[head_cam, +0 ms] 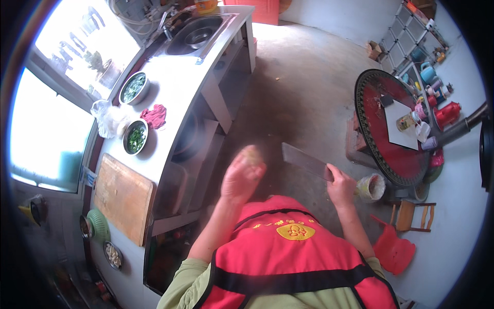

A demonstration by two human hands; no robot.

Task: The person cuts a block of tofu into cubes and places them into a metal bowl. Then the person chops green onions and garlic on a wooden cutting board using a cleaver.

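My right hand [341, 186] grips the handle of a cleaver [305, 161], its broad blade pointing up and to the left above the floor. Turned palm up, my left hand [241, 179] curls its fingers around a small yellowish thing [251, 155], too blurred to identify. Both hands are in front of my red apron [281, 251], away from the counter. To the left, a wooden cutting board [123, 197] lies bare on the white counter [170, 87]. Beyond it stands a metal bowl of chopped greens [136, 138], and farther back another metal bowl [134, 89] holds greens.
A red cloth [154, 116] and a plastic bag [110, 117] lie by the bowls. Nearer stand a green colander [97, 224] and a small dish of pale pieces [113, 255]. A sink [197, 36] is at the far end. Right are a round table [376, 127], bin [371, 188] and red chair [393, 249].
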